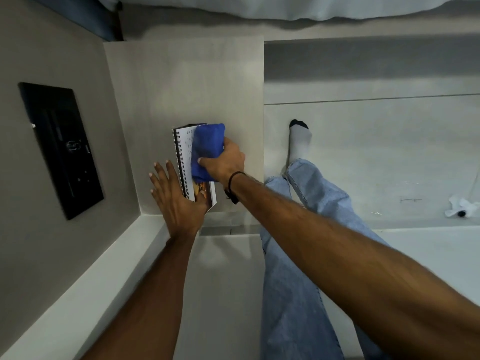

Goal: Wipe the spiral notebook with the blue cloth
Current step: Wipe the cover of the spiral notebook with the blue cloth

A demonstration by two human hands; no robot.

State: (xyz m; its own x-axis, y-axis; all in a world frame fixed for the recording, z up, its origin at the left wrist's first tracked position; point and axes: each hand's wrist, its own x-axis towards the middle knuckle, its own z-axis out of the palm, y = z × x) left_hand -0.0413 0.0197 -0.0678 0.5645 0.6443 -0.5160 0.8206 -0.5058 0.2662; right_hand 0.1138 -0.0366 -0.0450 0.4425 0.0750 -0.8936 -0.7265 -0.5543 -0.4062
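A spiral notebook (pixel 185 152) with a white printed cover and black wire binding lies on a pale wooden tabletop (pixel 187 84). A bunched blue cloth (pixel 207 146) rests on its cover, hiding most of it. My right hand (pixel 225 161) is shut on the cloth and presses it onto the notebook. My left hand (pixel 176 198) lies flat with fingers spread, its thumb on the notebook's near corner, pinning it to the table.
A black panel (pixel 61 149) hangs on the grey wall at left. To the right of the table's edge are my jeans leg (pixel 306 255), a socked foot (pixel 300 139) and a crumpled white thing (pixel 461 206) on the floor.
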